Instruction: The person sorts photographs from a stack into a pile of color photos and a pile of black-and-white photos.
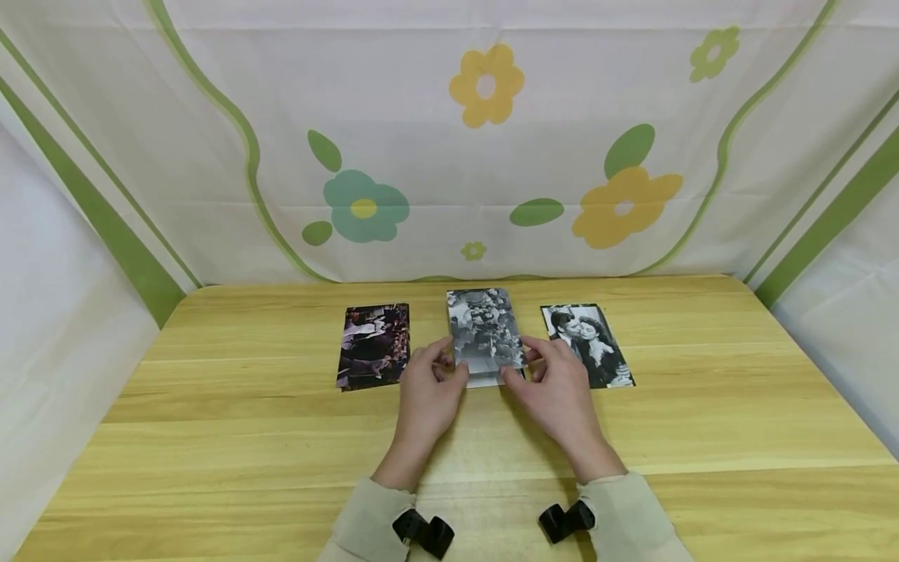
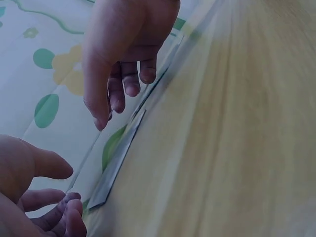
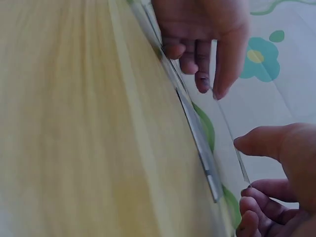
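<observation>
A black-and-white crowd photo [image 1: 486, 328] is held by its lower sides between both hands, in the middle of the head view. My left hand [image 1: 434, 390] pinches its left edge, thumb near the bottom corner. On the opposite edge, my right hand [image 1: 558, 386] pinches it the same way. Part of another photo [image 1: 485, 381] shows beneath its lower edge. Both wrist views catch the held photo only as a thin line, above a flat photo or pile [image 2: 116, 170] on the table. What that lower photo pictures is hidden.
To the left lies a small pile of dark colour photos [image 1: 374, 347]. On the right, black-and-white photos [image 1: 597, 351] with a couple on top lie partly behind the right hand. The wooden table [image 1: 246, 453] meets a flower-printed cloth [image 1: 421, 117] at the back.
</observation>
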Action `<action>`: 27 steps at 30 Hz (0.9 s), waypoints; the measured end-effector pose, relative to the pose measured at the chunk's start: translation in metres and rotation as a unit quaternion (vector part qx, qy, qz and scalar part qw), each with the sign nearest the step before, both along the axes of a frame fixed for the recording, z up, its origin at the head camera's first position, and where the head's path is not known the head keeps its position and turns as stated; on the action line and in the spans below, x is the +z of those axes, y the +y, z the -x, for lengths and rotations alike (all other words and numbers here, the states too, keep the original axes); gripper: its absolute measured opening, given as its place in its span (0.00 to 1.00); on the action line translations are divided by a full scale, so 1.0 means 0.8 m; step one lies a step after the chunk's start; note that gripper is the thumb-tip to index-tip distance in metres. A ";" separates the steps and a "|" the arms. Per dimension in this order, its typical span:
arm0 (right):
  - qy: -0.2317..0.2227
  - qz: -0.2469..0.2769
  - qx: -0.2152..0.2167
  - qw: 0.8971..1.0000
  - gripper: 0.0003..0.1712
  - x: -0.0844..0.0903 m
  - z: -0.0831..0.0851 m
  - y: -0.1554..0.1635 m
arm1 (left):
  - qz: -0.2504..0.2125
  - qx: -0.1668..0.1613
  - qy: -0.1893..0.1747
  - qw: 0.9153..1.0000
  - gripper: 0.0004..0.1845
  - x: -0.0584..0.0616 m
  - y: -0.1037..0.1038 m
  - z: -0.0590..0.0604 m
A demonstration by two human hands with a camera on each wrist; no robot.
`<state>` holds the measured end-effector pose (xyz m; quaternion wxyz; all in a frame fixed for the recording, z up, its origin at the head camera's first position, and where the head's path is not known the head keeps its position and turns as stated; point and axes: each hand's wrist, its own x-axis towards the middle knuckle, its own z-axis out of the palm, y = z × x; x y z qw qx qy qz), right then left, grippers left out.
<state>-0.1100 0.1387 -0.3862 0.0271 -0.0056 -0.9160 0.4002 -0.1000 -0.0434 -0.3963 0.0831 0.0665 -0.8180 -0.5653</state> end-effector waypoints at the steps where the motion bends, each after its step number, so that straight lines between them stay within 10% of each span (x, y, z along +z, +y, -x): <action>1: 0.005 0.003 -0.001 1.000 0.37 0.002 -0.001 0.000 | -0.007 0.001 0.005 1.000 0.25 0.002 0.000 0.000; 11: 0.022 0.023 -0.010 0.999 0.35 0.025 -0.004 -0.001 | -0.050 -0.002 0.033 0.998 0.23 0.029 -0.002 -0.008; 27: 0.037 0.045 -0.037 0.998 0.24 0.030 -0.002 0.014 | -0.070 -0.016 0.017 0.997 0.24 0.031 0.012 -0.006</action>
